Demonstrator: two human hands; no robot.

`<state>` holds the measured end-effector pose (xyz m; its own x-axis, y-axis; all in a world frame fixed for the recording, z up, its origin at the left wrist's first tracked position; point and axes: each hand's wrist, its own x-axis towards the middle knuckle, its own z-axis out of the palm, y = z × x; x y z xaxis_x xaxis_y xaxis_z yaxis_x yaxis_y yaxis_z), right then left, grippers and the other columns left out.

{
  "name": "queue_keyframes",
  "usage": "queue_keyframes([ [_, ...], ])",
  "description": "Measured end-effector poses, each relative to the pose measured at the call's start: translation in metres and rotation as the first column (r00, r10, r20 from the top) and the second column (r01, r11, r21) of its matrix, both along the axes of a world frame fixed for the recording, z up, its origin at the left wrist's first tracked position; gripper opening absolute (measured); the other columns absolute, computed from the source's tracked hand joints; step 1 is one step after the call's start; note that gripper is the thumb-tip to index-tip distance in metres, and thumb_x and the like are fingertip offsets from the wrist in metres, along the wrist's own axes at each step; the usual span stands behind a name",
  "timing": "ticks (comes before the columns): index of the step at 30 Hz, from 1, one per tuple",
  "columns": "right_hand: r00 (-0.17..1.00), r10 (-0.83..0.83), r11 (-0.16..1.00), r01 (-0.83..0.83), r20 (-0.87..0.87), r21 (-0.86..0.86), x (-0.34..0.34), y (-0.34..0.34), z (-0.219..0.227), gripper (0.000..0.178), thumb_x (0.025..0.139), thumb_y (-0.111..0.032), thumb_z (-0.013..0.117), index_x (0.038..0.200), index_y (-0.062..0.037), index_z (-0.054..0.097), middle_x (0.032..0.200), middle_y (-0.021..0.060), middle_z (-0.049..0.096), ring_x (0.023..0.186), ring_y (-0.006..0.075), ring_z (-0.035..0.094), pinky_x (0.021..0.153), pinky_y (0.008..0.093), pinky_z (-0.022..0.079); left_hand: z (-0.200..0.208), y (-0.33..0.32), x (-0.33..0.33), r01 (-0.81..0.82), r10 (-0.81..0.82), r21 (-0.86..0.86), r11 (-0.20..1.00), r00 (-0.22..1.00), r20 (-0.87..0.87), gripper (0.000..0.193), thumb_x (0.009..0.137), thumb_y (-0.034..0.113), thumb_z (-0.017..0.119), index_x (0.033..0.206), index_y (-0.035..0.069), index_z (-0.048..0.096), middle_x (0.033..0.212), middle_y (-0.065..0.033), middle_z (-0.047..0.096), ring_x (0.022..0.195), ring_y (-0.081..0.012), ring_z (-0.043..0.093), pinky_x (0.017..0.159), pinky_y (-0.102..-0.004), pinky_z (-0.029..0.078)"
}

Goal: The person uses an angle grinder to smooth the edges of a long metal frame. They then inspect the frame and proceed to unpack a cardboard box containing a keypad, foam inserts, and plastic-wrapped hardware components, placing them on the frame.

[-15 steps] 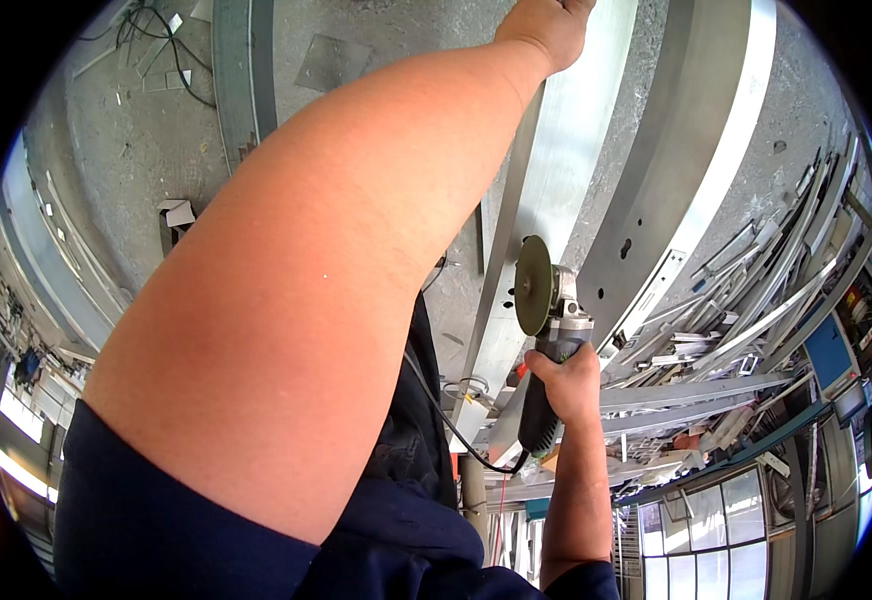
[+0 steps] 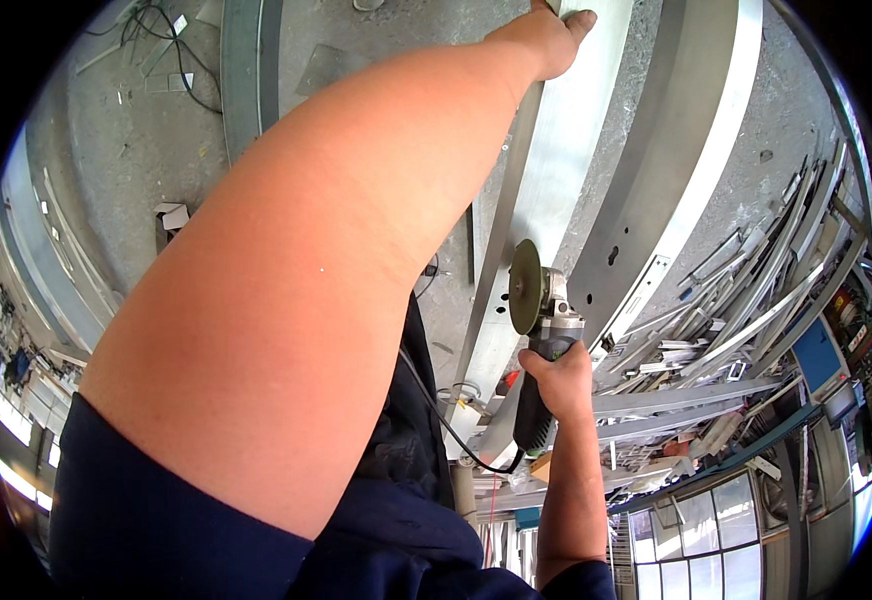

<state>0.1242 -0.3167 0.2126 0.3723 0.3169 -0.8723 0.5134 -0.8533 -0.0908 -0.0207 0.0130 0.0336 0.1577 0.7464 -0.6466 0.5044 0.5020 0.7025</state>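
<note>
My left arm reaches across the view to the far edge. There my left hand (image 2: 544, 45) is closed on a long silver metal profile (image 2: 562, 150), thumb on its top face; some fingertips are cut off by the picture's edge. Nearer me, my right hand (image 2: 566, 380) is wrapped round the dark body of an angle grinder (image 2: 560, 332). Its greenish disc (image 2: 526, 287) stands upright over the same profile. Whether the disc touches the metal or spins, I cannot tell. A black cord (image 2: 461, 447) runs from the grinder's lower end towards my clothing.
To the right lies a second, wider metal profile (image 2: 646, 150) with holes in it. Beyond it spreads a heap of metal offcuts (image 2: 756, 280). Another long profile (image 2: 243, 60) and a tangle of black cable (image 2: 161, 30) lie on the concrete floor at the far left.
The view has shifted slightly, bringing more of my left hand and its thumb into the picture. Both hands keep their hold, and the grinder stays over the profile.
</note>
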Motion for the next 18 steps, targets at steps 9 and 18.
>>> queue_keyframes([
  [9,0.998,-0.041,0.999,0.040,-0.040,-0.021,0.000,-0.001,-0.003,0.039,0.072,-0.020,0.082,0.095,0.0069,0.066,0.082,0.0138,0.071,0.073,0.0222,0.068,0.071,0.0374,0.056,0.003,-0.002,-0.001,0.011,-0.010,0.014,1.000,1.000,-0.027,0.086,0.108,0.059,0.030,0.159,-0.009,0.019,0.152,-0.0350,0.045,0.144,-0.0432,0.045,0.120,-0.0468,0.035],
  [18,0.998,-0.038,0.998,0.040,-0.052,0.042,0.004,-0.011,-0.008,0.025,0.074,-0.016,0.080,0.084,0.0046,0.070,0.074,0.0076,0.070,0.066,0.0148,0.065,0.064,0.0342,0.054,0.010,-0.004,-0.003,0.006,-0.006,0.019,1.000,1.000,-0.001,0.086,0.108,0.059,0.032,0.159,-0.009,0.020,0.152,-0.0343,0.045,0.144,-0.0425,0.044,0.121,-0.0457,0.035],
])
